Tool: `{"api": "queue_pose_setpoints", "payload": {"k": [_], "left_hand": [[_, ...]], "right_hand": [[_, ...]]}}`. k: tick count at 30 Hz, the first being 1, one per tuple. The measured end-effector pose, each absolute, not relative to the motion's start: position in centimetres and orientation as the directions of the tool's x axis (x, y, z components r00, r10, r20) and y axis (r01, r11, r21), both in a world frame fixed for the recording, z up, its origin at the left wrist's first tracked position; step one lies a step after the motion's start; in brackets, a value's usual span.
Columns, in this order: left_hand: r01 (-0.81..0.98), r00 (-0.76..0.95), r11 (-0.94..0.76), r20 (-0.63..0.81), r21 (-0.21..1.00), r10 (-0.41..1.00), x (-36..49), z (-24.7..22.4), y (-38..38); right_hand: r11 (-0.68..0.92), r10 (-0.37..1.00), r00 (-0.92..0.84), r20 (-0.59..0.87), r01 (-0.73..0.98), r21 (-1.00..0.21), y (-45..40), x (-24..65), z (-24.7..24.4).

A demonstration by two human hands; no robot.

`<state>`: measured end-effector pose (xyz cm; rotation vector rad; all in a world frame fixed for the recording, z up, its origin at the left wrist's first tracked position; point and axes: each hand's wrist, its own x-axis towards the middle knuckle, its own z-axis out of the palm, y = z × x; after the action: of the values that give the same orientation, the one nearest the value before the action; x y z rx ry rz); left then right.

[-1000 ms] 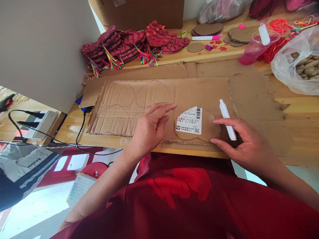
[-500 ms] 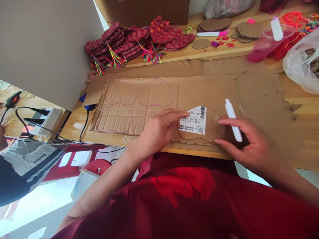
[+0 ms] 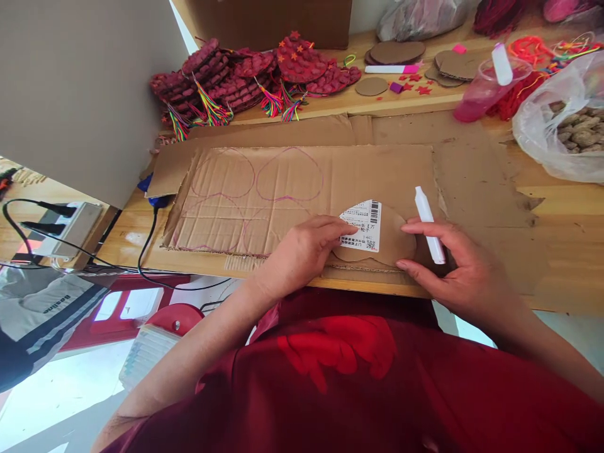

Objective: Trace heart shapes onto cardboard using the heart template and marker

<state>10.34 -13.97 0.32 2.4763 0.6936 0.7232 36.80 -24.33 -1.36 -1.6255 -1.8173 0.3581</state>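
Note:
A cardboard heart-shaped template (image 3: 394, 236), bearing a white printed label (image 3: 370, 217), lies at the near edge of a larger cardboard sheet (image 3: 372, 167). My left hand (image 3: 309, 248) rests on the template's left side, fingers stretched over the label. At the right, my right hand (image 3: 465, 267) has its thumb and index finger at the template's edge. A white marker (image 3: 429, 226) is tucked in that hand among the fingers, slanting away from me. Purple heart outlines (image 3: 290, 173) are drawn on the sheet's left part.
Red nut-like decorations with tassels (image 3: 255, 72) pile up at the back. Cardboard discs (image 3: 396, 52), a pink-ended marker (image 3: 389, 69) and a plastic cup (image 3: 481, 91) stand farther right. A bag of peanuts (image 3: 582, 129) sits at the right. A power strip (image 3: 78, 229) with cables is at left.
My left hand's fingers have come down and toward me onto the label. The right hand keeps its place at the template's edge with the marker. The whole view has shifted slightly.

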Motion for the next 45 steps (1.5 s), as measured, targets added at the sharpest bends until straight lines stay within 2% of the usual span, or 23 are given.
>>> {"api": "queue_pose_setpoints", "payload": {"k": [10, 15, 19, 30, 37, 45], "left_hand": [[0.344, 0.732, -0.766, 0.356, 0.543, 0.581, 10.3, -0.4, -14.1], [0.338, 0.723, -0.797, 0.404, 0.501, 0.56, 10.4, -0.9, -14.2], [0.353, 0.741, -0.804, 0.382, 0.477, 0.552, 10.4, -0.8, -14.3], [0.349, 0.783, -0.811, 0.33, 0.47, 0.528, 10.1, -0.5, -14.3], [0.347, 0.786, -0.819, 0.335, 0.458, 0.52, 10.1, -0.6, -14.4], [0.328, 0.789, -0.834, 0.356, 0.445, 0.5, 10.0, -1.0, -14.2]], "right_hand": [[0.198, 0.951, -0.004, 0.31, 0.777, -0.598, -24.4, 36.8, -1.4], [0.203, 0.951, -0.01, 0.308, 0.773, -0.601, -24.4, 36.6, -1.3], [0.209, 0.953, -0.02, 0.303, 0.767, -0.606, -24.4, 36.6, -1.3], [0.156, 0.981, -0.024, 0.192, 0.684, -0.712, -24.8, 37.4, -0.2], [0.214, 0.966, -0.052, 0.251, 0.706, -0.676, -24.5, 37.4, -0.5], [0.208, 0.965, -0.044, 0.259, 0.728, -0.653, -24.5, 37.3, -0.6]]}}
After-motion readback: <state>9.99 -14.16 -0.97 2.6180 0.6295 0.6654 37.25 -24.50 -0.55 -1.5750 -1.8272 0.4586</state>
